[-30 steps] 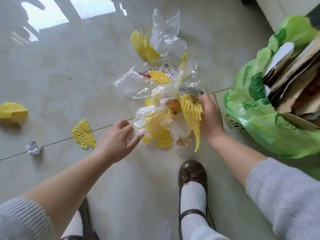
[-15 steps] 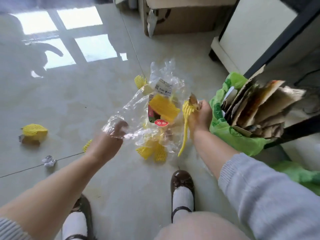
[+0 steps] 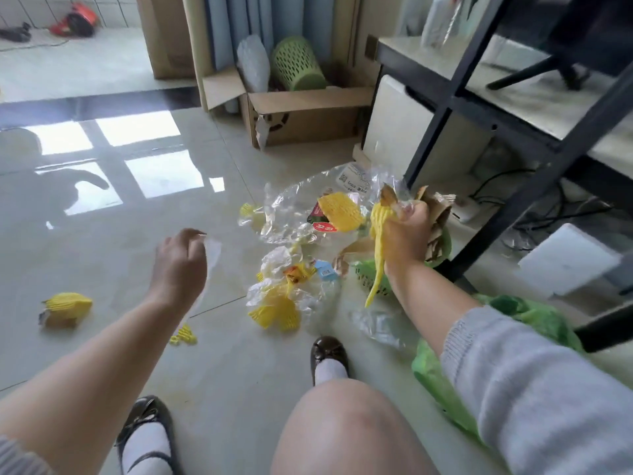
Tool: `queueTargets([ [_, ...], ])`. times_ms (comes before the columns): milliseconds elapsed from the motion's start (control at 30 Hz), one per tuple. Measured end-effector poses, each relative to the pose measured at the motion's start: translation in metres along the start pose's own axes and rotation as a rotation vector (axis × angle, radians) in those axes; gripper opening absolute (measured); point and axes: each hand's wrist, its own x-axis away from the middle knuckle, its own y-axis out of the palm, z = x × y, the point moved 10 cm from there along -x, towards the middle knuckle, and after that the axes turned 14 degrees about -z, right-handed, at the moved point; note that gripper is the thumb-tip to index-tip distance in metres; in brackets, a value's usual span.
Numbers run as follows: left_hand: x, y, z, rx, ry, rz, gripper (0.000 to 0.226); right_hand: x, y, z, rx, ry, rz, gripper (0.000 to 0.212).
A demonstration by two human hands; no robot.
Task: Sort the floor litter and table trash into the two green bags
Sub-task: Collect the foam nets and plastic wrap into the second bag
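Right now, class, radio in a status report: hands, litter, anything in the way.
Left hand pinches clear plastic film. Right hand grips yellow foam net and wrappers. More litter on floor. Green bag beside right arm.

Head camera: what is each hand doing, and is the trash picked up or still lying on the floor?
right hand: grips yellow foam net and clear plastic, lifted
left hand: pinches clear wrapper
yellow net with brown scrap: lying on floor
green bag: on floor, slumped
cardboard box: open
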Motion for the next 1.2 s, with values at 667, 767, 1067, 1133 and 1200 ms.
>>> queueTargets([
  [667,0.163,0.197,0.239,0.300,0.434,-0.339,0.025,0.120,-0.323,-0.033,0.309,0.133,0.191,0.032],
  [767,0.174,0.250,0.242,0.297,0.415,-0.431,0.025,0.110,-0.326,0.013,0.416,0.285,0.067,0.046],
  [1067,0.152,0.372,0.201,0.178,0.241,-0.485,0.010,0.047,-0.316,0.099,0.753,0.384,0.040,0.022],
  [1133,0.150,0.392,0.201,0.073,0.290,-0.522,0.009,0.036,-0.297,0.111,0.819,0.341,-0.032,0.021],
  [1200,0.148,0.409,0.202,-0.017,0.344,-0.572,0.007,0.028,-0.288,0.131,0.776,0.362,-0.024,0.020],
])
